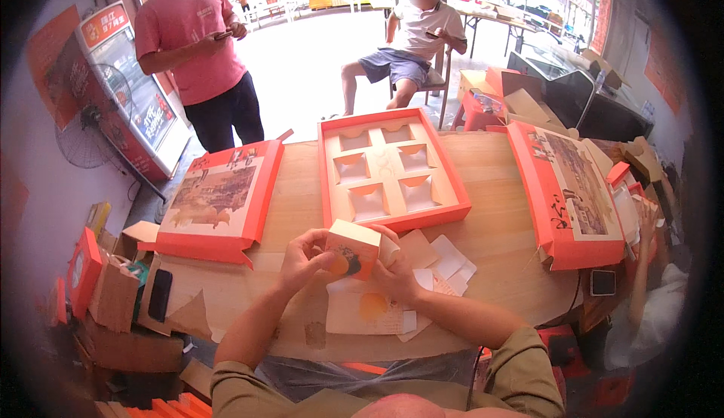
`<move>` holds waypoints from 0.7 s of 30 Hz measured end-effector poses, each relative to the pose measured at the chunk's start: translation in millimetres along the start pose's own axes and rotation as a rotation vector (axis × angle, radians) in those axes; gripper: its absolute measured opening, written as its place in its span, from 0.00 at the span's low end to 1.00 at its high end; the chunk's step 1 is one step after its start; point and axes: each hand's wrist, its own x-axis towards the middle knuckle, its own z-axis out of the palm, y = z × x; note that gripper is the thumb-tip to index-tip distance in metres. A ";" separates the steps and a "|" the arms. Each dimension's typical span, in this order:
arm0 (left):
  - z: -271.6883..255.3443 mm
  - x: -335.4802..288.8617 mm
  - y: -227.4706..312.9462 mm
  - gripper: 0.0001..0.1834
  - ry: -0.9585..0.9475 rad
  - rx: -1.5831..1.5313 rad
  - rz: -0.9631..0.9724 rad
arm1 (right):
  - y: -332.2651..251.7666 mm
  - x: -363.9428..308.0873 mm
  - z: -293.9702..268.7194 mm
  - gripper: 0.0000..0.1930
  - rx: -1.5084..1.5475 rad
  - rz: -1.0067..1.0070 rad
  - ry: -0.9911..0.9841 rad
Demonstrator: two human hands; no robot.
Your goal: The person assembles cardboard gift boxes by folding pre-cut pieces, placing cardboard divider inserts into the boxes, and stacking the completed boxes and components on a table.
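The small orange box (pixel 351 248) sits between both hands, raised just above the wooden table (pixel 490 237) and close to the person's chest. The left hand (pixel 304 258) grasps its left side, thumb and fingers curled around the near corner, while the right hand (pixel 396 267) clasps the right side, where a pale flap of the box stands open against the fingers. The box is tilted, its top face turned up toward the camera and a dark printed picture showing on its front.

Directly beyond the box lies an open orange tray (pixel 392 171) with six pale, empty compartments, its near rim just beside the top of the box. Under and to the right of the hands, flat card blanks (pixel 377 309) and white paper pieces (pixel 452 263) lie scattered on the table. A large orange lid (pixel 219 199) with a printed scene rests to the left, and a second such lid (pixel 569 195) lies to the right, tilted at the table's edge. A black phone (pixel 159 295) lies on cardboard at the left.

Across the table, a person in a pink shirt (pixel 197 41) stands holding a phone, and another person (pixel 411 45) sits on a chair. At the far right edge, someone else's hand (pixel 647 218) works near small orange boxes.
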 end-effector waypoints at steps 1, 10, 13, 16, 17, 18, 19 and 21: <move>-3.5 2.3 -3.3 0.26 -0.012 0.013 0.016 | 2.0 0.5 -2.0 0.29 -0.064 -0.024 0.008; -7.7 4.8 -17.4 0.19 -0.004 -0.067 0.000 | 4.5 -6.6 -8.2 0.29 -0.336 -0.202 -0.021; -7.6 6.1 -21.1 0.19 -0.012 -0.113 0.001 | 5.2 -8.8 -8.5 0.28 -0.150 -0.021 -0.031; -16.0 8.2 -29.7 0.22 0.003 -0.091 -0.069 | 8.8 -6.1 -8.1 0.28 -0.162 -0.071 -0.021; -22.2 6.3 -34.2 0.21 0.011 -0.053 -0.058 | 13.3 -5.3 -9.2 0.27 -0.169 -0.059 -0.009; -25.7 3.9 -33.6 0.20 0.018 -0.017 -0.046 | 16.6 -4.8 -10.6 0.26 -0.178 -0.048 0.003; -27.6 3.4 -33.2 0.19 0.025 0.019 -0.034 | 18.6 -4.6 -12.1 0.26 -0.188 -0.036 0.015; -18.9 3.4 -19.3 0.18 0.094 0.078 -0.021 | 16.1 -3.4 -15.2 0.24 -0.250 -0.067 0.004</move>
